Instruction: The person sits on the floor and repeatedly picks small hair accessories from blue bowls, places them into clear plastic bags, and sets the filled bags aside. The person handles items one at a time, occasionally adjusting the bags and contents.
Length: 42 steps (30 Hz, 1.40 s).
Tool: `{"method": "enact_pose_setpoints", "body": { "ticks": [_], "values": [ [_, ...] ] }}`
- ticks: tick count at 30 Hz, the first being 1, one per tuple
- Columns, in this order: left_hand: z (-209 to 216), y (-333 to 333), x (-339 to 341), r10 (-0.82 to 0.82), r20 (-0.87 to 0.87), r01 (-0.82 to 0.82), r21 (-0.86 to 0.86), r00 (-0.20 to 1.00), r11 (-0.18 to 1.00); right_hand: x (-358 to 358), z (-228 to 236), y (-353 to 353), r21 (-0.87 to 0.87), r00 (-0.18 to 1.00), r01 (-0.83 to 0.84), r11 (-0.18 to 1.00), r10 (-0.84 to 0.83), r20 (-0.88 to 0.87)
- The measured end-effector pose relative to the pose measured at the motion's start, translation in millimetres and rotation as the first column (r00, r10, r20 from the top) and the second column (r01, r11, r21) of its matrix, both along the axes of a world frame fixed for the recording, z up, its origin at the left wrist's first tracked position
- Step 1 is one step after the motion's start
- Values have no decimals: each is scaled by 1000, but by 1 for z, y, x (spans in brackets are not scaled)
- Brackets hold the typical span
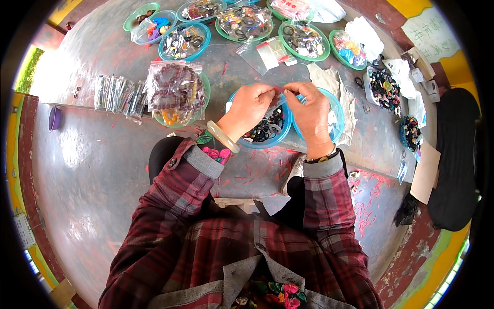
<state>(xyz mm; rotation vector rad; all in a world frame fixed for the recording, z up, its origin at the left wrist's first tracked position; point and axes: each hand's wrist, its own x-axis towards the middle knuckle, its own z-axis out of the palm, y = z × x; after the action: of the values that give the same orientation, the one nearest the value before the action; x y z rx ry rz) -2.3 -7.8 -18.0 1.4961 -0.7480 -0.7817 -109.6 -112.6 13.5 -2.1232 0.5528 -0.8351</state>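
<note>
My left hand (250,106), with a pale bangle at its wrist, has thumb and forefinger pinched together. Close beside it, my right hand (314,116) is closed in a pinch too. A tiny reddish bit shows between the two sets of fingertips, too small to name. Both hands are above a blue basket (266,145) that holds a tangle of dark cords and small coloured pieces. Partly behind my right hand stands another light blue basket (338,133); its contents are mostly hidden.
Bagged dark red beads (175,87) lie on a green basket at left, beside a row of slim packets (119,97). Several baskets of bagged trinkets line the back. A white tray (368,82) of dark cords and a beige cloth (329,77) lie to the right.
</note>
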Motion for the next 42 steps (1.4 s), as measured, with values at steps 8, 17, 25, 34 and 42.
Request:
{"method": "enact_pose_setpoints", "body": {
  "ticks": [8,17,25,34,42],
  "values": [
    [4,1,-5,20,408,-33,25,913,999,2,-5,2,-282,997,-40,959,18,-78],
    [-4,-1,-8,25,606,-7,-32,795,999,3,0,7,-598,996,-34,801,-22,-86],
    [4,1,-8,49,535,-31,-43,844,999,5,-3,5,-453,997,69,889,-81,-8],
    [4,4,0,-52,-212,30,-105,976,994,-9,7,-8,673,992,-15,740,-74,104],
    [4,6,-1,-135,-521,13,-232,843,973,-64,10,-33,746,936,-5,666,-259,237]
  ]
}}
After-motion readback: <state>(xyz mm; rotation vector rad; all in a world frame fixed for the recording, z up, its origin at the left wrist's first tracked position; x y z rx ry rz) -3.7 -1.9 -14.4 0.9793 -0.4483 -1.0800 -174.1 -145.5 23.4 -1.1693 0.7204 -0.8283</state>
